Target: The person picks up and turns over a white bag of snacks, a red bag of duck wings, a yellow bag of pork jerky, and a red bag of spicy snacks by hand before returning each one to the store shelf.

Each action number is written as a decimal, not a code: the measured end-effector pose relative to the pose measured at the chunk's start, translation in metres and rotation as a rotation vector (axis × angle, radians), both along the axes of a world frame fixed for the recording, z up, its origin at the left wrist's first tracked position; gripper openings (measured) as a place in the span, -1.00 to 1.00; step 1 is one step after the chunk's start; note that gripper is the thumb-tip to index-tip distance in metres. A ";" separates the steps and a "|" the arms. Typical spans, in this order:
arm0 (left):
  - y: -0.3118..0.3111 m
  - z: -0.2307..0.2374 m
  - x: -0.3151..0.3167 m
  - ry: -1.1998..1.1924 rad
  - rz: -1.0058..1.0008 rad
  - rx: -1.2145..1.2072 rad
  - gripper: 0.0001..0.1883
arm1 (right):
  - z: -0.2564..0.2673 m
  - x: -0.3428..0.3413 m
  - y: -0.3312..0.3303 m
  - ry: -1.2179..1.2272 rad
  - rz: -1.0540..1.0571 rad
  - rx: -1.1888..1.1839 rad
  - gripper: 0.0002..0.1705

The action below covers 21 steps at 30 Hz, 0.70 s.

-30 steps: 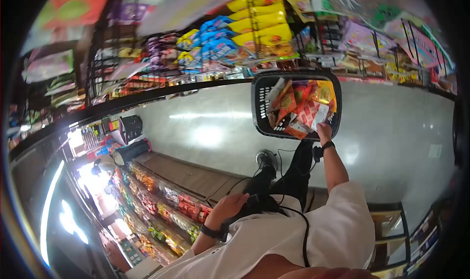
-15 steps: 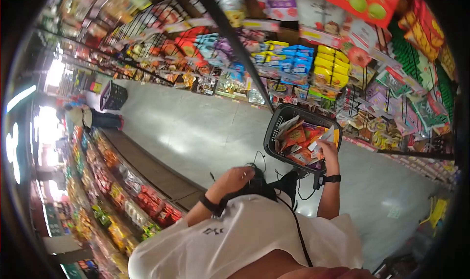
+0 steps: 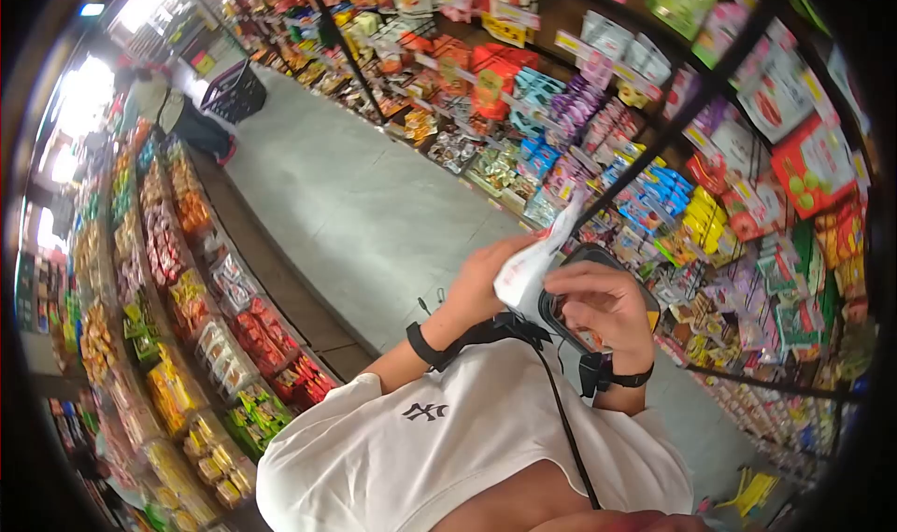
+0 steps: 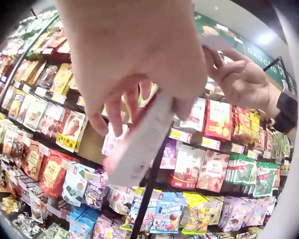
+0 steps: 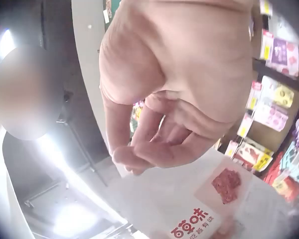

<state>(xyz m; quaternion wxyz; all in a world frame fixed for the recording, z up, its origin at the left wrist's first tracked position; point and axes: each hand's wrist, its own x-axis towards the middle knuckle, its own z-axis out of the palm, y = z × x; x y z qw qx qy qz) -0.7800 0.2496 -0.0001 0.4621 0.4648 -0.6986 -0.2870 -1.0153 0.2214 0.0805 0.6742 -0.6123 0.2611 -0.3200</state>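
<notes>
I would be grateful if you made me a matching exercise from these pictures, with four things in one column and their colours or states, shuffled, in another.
Column one:
1. packet
2. nearer basket
3. left hand
4. shirt

Column two:
A. holding the packet
B. white, with a dark monogram
C. black, partly hidden by the right hand
D. white, with red lettering

Right pairs: 1-D, 2-C, 3-A, 4-B.

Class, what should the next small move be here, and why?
Probably the left hand should move the packet toward the rack: that hand grips it in mid-air, with snack bags hanging just beyond.
</notes>
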 end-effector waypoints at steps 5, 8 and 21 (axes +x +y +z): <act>0.034 0.001 0.067 0.472 0.334 0.404 -0.61 | -0.008 0.083 -0.048 -0.001 -0.131 -0.244 -0.33; 0.040 0.015 0.098 0.648 0.354 0.382 -0.61 | -0.057 0.116 -0.066 0.120 -0.002 -0.122 -0.25; -0.092 0.034 0.190 0.318 0.441 0.319 -0.47 | -0.052 0.228 -0.201 0.141 0.123 -0.086 -0.66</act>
